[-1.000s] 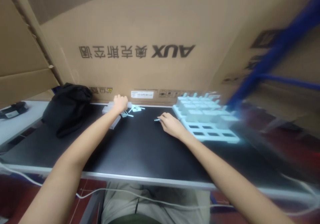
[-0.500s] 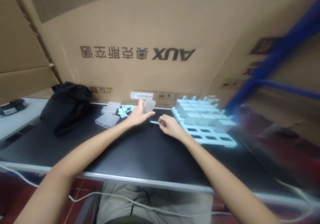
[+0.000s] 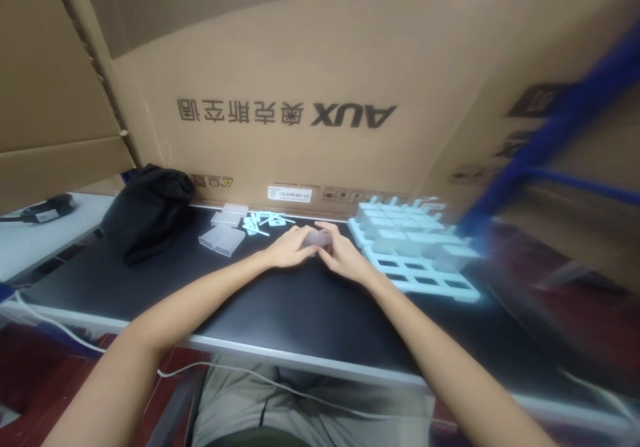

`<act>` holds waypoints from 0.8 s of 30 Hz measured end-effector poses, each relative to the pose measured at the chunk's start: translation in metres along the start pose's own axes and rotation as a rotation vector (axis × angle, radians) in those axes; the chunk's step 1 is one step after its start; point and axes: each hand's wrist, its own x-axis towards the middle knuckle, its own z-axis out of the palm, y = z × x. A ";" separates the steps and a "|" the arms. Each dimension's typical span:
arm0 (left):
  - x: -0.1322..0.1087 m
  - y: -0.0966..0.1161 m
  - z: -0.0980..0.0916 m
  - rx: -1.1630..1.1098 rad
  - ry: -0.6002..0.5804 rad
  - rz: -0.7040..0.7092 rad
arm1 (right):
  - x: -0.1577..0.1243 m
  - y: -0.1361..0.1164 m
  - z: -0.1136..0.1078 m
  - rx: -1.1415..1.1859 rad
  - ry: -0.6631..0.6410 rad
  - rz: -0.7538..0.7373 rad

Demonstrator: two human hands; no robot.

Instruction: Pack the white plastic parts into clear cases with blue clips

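Observation:
Over the middle of the black table [image 3: 280,314], my left hand [image 3: 291,247] and my right hand [image 3: 345,254] meet around a small translucent plastic box [image 3: 318,238]. The fingers of each hand are closed on its sides and cover much of it. No light-blue stick shows between my hands now. Left of them lies a loose pile of light-blue plastic sticks [image 3: 257,224]. Beside that pile are several more clear boxes [image 3: 223,239]. To the right of my right hand stands a light-blue rack [image 3: 400,280] with pale boxes [image 3: 407,242] in its back rows and bare slots in front.
A black cloth bag [image 3: 145,214] sits at the table's left. Behind rises a large cardboard carton [image 3: 280,47]. A blue metal frame [image 3: 545,140] stands at the right. A white cable [image 3: 240,380] runs below the table's front edge.
My hands have come together. The box has tipped down and lies between both hands. The light-blue stick that my right hand pinched has gone out of sight. The view has shifted slightly.

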 end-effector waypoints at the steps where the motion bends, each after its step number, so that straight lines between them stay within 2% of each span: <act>1: -0.002 -0.002 -0.004 0.027 -0.027 0.014 | 0.001 -0.001 0.000 -0.002 -0.010 -0.015; 3: -0.008 -0.007 -0.011 0.044 -0.054 0.044 | 0.002 -0.002 0.000 0.009 -0.021 -0.025; 5: -0.013 -0.016 -0.016 -0.024 -0.032 0.039 | 0.004 -0.002 0.001 0.024 -0.027 -0.021; 9: -0.014 -0.031 -0.017 -0.120 -0.040 -0.009 | 0.006 -0.002 0.008 0.042 -0.036 -0.009; 16: -0.011 -0.029 -0.017 -0.132 -0.061 0.011 | 0.007 -0.003 0.024 0.064 -0.085 0.055; 24: -0.009 -0.036 -0.019 -0.177 -0.077 -0.010 | 0.008 0.001 0.022 0.024 -0.136 0.076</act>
